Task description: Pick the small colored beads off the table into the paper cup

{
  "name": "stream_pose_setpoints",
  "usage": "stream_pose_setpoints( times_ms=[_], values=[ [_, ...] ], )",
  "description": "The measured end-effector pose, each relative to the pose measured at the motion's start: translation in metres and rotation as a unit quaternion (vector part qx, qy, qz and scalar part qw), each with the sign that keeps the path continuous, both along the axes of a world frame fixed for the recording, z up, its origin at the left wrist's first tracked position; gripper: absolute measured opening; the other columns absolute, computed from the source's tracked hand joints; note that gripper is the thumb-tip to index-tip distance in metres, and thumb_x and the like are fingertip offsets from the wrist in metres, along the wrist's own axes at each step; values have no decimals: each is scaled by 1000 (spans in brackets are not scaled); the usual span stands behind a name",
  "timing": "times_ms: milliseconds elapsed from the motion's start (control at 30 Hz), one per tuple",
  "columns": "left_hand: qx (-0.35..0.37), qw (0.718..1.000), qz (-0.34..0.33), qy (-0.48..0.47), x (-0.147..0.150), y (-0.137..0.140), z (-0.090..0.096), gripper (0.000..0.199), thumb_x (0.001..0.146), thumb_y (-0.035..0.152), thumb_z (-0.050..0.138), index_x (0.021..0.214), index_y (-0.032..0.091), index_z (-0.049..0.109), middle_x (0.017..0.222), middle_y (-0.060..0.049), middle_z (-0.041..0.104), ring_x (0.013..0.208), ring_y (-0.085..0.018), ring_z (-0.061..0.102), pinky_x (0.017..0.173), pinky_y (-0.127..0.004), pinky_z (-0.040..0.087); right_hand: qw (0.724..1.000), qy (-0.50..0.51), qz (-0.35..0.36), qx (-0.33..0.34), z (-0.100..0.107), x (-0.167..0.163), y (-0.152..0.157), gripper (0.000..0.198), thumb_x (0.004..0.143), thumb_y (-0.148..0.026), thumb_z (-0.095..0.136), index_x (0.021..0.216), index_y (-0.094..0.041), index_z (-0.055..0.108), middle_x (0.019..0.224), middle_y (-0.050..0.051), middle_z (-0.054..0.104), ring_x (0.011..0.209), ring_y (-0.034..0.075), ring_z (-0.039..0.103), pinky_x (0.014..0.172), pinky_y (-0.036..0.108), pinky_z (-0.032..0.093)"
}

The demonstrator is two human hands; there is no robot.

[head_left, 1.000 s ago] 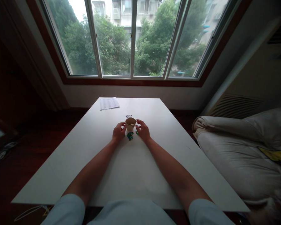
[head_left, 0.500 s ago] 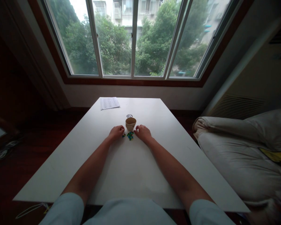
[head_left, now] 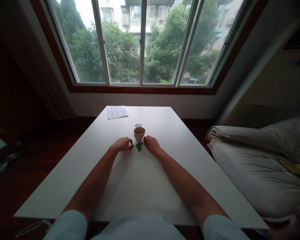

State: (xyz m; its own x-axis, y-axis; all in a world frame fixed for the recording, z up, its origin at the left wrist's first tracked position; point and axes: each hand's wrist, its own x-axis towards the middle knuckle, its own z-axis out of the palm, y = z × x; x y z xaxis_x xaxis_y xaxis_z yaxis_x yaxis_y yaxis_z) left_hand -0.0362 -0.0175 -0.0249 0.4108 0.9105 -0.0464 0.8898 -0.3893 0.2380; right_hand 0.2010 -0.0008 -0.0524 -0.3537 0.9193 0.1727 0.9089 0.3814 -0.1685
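Note:
A small tan cup (head_left: 139, 134) with a wide mouth stands upright on the white table (head_left: 145, 186). Just in front of it lies a pile of tiny green, blue and yellow pieces (head_left: 139, 146), too small to name. To the left of the pile my left hand (head_left: 123, 144) is closed, its fingers curled down at a few separate small pieces (head_left: 132, 146). My right hand (head_left: 151, 144) rests on the other side, close to both cup and pile, with its fingers pressed together. What either hand holds, if anything, is hidden.
A small round, clear-looking item (head_left: 138, 125) with a dark rim lies behind the cup. Printed papers (head_left: 117, 112) are at the table's far left corner. Right of the table is a padded, light-coloured seat or bedding (head_left: 255, 166). A window (head_left: 142, 43) spans the far wall.
My left hand has turned and its fingers have curled down toward the small pieces left of the pile. My right hand has shifted only slightly. The whole view has tilted a little upward.

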Motion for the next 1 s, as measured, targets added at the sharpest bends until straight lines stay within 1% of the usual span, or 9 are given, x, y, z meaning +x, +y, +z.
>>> stream_pose_setpoints(
  times_ms=[133,233,333,467,667,800,1000],
  values=[
    [17,999,27,18,5,-1,-5,34,71,33,72,105,27,74,101,-6,70,87,-22,65,74,-27,47,1000,13,-19,13,0,2,-3,20,99,-28,52,112,-21,66,115,10,60,96,20,63,79,28,45],
    [36,999,17,10,9,-1,-9,27,74,30,69,100,26,73,100,-6,70,87,-22,65,74,-28,47,999,2,-38,21,-2,3,-3,20,97,-33,56,110,-21,65,113,11,60,100,23,62,78,29,45],
    [55,998,1,0,13,-1,-11,19,77,26,64,93,24,73,97,-7,71,85,-22,65,74,-29,47,999,-17,-40,14,-3,3,-2,17,97,-29,55,108,-21,65,108,11,62,99,24,62,78,30,45],
    [65,998,10,-10,17,-1,-13,15,80,23,59,86,22,73,91,-7,72,83,-22,66,74,-30,47,999,-23,-27,-2,-3,-1,-1,22,100,-21,46,109,-19,65,108,13,64,96,22,63,81,30,45],
    [69,997,7,-23,19,-3,-14,13,79,23,60,83,22,72,89,-7,72,81,-22,65,73,-30,46,1000,-19,-18,6,-4,-4,-1,25,102,-21,42,106,-18,66,105,13,66,95,22,64,82,30,45],
    [80,996,0,-43,20,-3,-15,12,79,23,60,83,22,71,91,-6,72,81,-20,65,73,-28,45,999,-1,-28,21,-5,-3,1,26,103,-20,38,107,-17,65,106,13,66,97,22,64,83,29,44],
    [89,994,14,-65,19,-2,-18,12,78,17,58,83,22,68,89,-4,72,79,-18,63,70,-27,44,998,41,-39,40,-2,0,2,23,103,-19,38,107,-19,61,104,8,68,94,20,63,80,28,42]
  ],
)
